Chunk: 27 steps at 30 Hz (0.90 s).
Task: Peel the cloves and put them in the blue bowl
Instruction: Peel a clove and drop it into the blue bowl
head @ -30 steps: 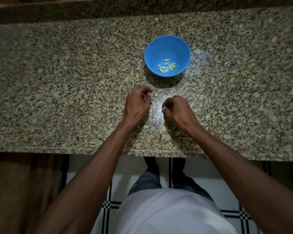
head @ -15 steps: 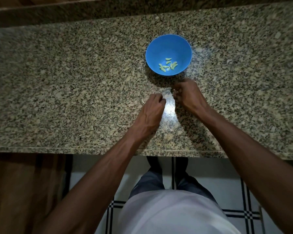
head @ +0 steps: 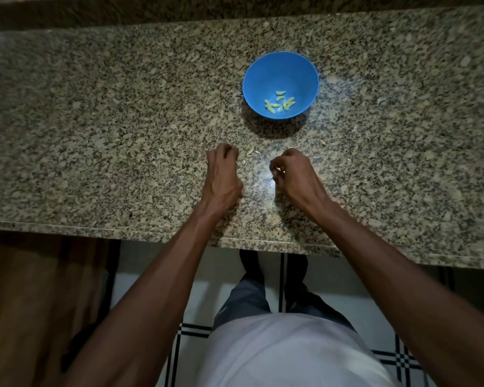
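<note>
Cloves (head: 279,104), peeled and pale green, lie in a small heap at the bottom of the blue bowl (head: 266,74), while both hands work on the counter nearer the person.

Right hand (head: 298,175) has its fingers curled in, thumb and fingertips pinched on something small and pale that is too tiny to name; left hand (head: 222,177) is curled knuckles-up on the granite countertop (head: 95,129), and whether it holds anything cannot be told. Papery skin scraps (head: 249,152) lie scattered between and just beyond the hands. Farther out sits the bowl, apart from both hands.
</note>
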{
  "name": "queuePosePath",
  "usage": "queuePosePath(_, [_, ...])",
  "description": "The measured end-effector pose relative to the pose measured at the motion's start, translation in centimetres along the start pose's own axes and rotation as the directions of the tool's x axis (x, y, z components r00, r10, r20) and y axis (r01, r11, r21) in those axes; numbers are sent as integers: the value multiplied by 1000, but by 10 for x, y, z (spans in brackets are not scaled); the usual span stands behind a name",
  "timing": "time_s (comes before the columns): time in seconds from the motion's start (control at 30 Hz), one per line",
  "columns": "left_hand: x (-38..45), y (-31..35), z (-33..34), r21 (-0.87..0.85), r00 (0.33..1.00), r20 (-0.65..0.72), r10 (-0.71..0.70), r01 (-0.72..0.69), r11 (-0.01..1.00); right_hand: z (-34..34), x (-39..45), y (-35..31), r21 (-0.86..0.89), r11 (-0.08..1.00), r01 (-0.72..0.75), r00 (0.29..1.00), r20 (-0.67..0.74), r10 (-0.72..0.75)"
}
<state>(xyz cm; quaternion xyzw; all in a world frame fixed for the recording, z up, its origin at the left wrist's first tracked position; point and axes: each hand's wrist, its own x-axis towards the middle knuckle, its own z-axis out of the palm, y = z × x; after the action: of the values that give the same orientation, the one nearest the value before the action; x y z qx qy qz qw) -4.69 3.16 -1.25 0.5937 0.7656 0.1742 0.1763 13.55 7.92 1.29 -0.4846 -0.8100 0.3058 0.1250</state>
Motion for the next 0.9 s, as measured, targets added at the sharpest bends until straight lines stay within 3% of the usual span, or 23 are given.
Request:
queuePosePath(0.17, [-40,13,18,-19,991,63,122,-121,993,-3,-12,8,22,1000,-7,1000,-5,7])
queuePosePath(0.33, [-38,22,19,-81,996,-44,73,-77,994,-10,-18,15,88,996,-16,999,-34,19])
queuePosePath(0.57, [5,41,30,173,968,42,249,-252,952,-10,-29,17,105,994,-14,1000,-24,17])
queuePosePath(0.73, [-26,38,37,154,965,64,255,-262,953,-13,-39,19,154,988,-15,1000,-10,16])
queuePosePath(0.9, [-33,25,26,102,986,-43,161,-156,982,-19,-45,25,203,978,-44,999,-17,48])
